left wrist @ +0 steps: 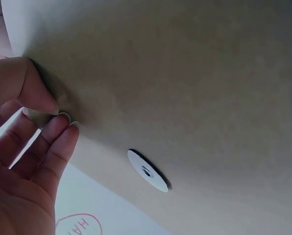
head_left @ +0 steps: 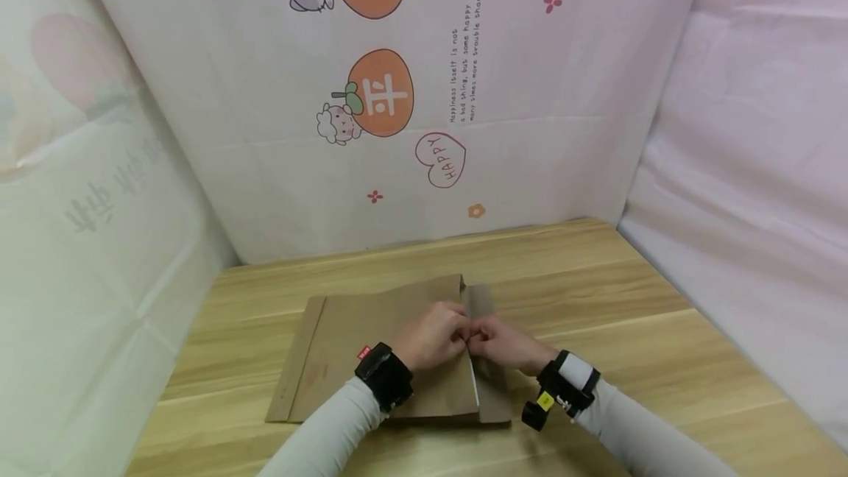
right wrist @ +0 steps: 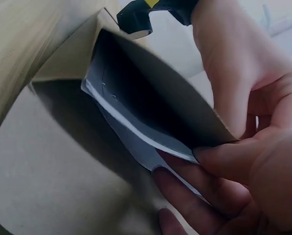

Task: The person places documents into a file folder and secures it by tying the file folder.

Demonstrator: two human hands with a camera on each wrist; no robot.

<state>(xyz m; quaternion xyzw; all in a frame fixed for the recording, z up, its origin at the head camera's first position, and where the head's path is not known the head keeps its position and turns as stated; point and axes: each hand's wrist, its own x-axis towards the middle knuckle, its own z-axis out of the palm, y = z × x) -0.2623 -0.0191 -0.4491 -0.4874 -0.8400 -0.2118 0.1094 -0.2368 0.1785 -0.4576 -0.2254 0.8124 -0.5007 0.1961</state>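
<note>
From where I stand it's a flat brown paper envelope, smooth and plain, with a seam along its far left edge and a small red mark near the left wrist. Its mouth faces right, a wide flap folded out beyond it, and a thin white edge shows along the opening. Both hands meet at that mouth: the left hand pinches the brown upper wall between thumb and fingers, while the right hand pinches the white papers inside, thumb above, fingers below.

The envelope lies on a pale wood-grained worktop, close to the person. White cloth hangs behind, printed sideways with orange fruits, little animals and a heart reading HAPPY; more cloth closes in both sides.

Close up, the left wrist camera shows a white disc with a dark centre on the brown face, out of sight in the head view. Only the right wrist camera looks into the envelope's shadowy mouth, gaping above those papers
</note>
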